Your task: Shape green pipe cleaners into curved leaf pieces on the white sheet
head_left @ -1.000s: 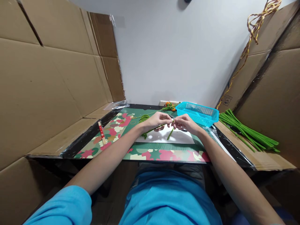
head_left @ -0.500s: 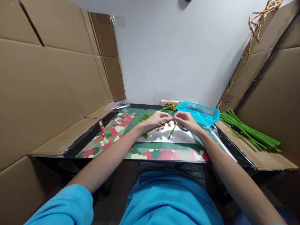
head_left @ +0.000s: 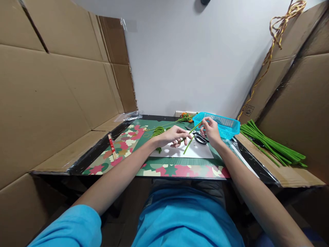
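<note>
Left hand (head_left: 177, 136) above paper (head_left: 199, 151), right hand (head_left: 210, 129) near basket rim (head_left: 230, 133), stem (head_left: 195, 127) between.

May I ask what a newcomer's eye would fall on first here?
The bright turquoise basket near the wall probably stands out. To its right, a bundle of green stems lies on cardboard. In the middle, a green strip runs between the left hand and the right hand above white paper.

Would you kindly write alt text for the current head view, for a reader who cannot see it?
The left hand and right hand hold a green stem between them above white paper. Near the right hand are scissors and a blue basket; a stem bundle lies at far right.
</note>
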The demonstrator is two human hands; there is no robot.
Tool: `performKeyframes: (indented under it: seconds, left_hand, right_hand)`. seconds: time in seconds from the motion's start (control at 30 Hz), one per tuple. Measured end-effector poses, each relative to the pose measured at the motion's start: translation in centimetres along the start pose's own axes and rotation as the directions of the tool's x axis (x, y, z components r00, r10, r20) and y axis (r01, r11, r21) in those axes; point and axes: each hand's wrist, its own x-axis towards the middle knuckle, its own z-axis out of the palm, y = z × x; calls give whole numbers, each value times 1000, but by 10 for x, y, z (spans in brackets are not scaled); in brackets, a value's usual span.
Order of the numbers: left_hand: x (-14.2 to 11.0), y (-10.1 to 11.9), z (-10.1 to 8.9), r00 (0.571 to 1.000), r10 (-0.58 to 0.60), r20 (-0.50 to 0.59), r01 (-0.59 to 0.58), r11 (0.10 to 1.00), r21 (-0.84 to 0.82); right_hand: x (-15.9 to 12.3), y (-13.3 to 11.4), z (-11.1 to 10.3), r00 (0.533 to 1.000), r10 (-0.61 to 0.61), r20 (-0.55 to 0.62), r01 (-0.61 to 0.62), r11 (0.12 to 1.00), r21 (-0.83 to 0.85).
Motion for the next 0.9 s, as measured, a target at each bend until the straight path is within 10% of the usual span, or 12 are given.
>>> performKeyframes:
  seconds: [0.13, 0.33, 0.63, 0.9]
  left_hand:
    - [1, 1, 2, 1000, 25, -13, -25, 1000, -9]
    - [2, 0, 0, 997, 10, -78, -13, 999, -34]
    - [2, 1, 0, 997, 15, -75, -15, 1000, -4]
    - [3, 0, -2, 981, 134, -141, -116, 985, 128]
  right_hand:
    - [-2, -1, -5, 971, -220, -98, 173, 921, -350]
    - [-14, -7, -2, 823, -544, 162, 470, 493, -733]
    - [-14, -8, -4, 754, -582, 304, 592, 401, -699]
    - [-15, -11, 1, 823, -492, 285, 541, 522, -659]
